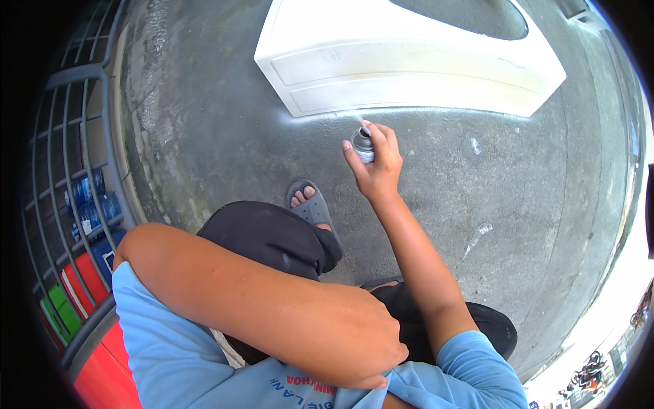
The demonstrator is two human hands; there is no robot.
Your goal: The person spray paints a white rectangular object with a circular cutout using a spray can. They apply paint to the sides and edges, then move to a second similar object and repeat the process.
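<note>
My right hand [379, 168] grips a spray can [361, 154] upright, index finger on its nozzle, with a faint pale mist just beyond it. In front of the can lies a white moulded panel [409, 82] with a large opening, a whitish haze along its near edge on the pavement. My left hand [362, 335] is drawn across my body at the front of my light blue shirt [170, 327], fingers curled; what they hold, if anything, is hidden. My sandalled foot [310, 204] is on the pavement left of the can.
A metal railing [102, 88] runs along the left, with blue water bottles [95, 211], a red crate [88, 279] and a green crate [60, 310] behind it. Grey concrete pavement [497, 191] surrounds the panel. Several motorbikes [586, 375] stand at the far right rim.
</note>
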